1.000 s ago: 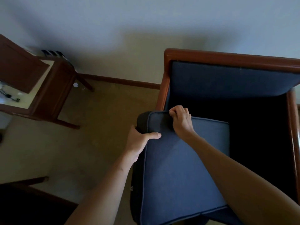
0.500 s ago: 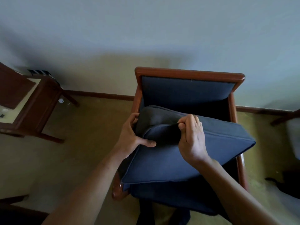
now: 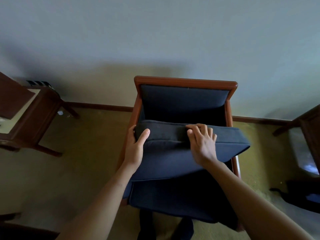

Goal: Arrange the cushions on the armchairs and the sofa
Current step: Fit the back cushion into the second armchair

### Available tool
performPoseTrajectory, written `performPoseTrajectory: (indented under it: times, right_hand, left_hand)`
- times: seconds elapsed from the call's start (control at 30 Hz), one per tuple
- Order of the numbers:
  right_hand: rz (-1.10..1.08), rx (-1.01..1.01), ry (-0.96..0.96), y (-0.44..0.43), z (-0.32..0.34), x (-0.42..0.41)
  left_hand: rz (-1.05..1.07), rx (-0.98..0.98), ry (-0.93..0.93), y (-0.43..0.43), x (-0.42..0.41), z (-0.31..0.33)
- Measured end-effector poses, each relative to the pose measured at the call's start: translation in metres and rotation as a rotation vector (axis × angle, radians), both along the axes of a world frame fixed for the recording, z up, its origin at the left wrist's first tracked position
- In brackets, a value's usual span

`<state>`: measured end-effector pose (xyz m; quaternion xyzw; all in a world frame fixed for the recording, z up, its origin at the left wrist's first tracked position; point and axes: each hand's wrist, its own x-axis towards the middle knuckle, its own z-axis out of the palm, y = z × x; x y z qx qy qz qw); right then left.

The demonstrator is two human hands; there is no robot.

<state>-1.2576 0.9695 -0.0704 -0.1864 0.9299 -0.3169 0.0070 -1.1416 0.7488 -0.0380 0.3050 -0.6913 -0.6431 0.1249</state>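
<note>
While your left hand (image 3: 136, 148) clasps one end of the blue cushion (image 3: 169, 163) and your right hand (image 3: 203, 144) hooks its top edge, it hangs skewed over the armchair (image 3: 185, 82) (right corner past the arm). Going in or coming out, either fits; that corner must clear the arm.

The tilted cushion (image 3: 173, 158) blocks the front of the armchair (image 3: 183, 99); open room lies behind it, between the wooden armrests (image 3: 229, 113).
</note>
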Motion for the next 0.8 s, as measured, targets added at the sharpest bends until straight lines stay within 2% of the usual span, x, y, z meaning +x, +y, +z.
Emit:
performPoseTrajectory:
  times: [0.1, 0.27, 0.37, 0.57, 0.8]
  right_hand:
    - [-0.183, 0.107, -0.108, 0.051, -0.027, -0.026]
    - [-0.435, 0.057, -0.26, 0.11, -0.058, -0.053]
    - [-0.564, -0.105, -0.313, 0.123, -0.068, -0.066]
    - [-0.894, -0.647, -0.566, 0.121, -0.085, -0.08]
    - [-1.005, -0.854, -0.552, 0.105, -0.076, -0.092]
  left_hand:
    - [0.093, 0.006, 0.036, 0.01, -0.006, -0.002]
    - [0.193, -0.014, 0.103, 0.018, -0.012, -0.009]
    - [0.245, -0.035, 0.1, 0.018, -0.017, -0.013]
    - [0.316, -0.069, 0.127, 0.009, -0.038, -0.021]
    - [0.431, -0.031, 0.146, 0.0, -0.059, -0.014]
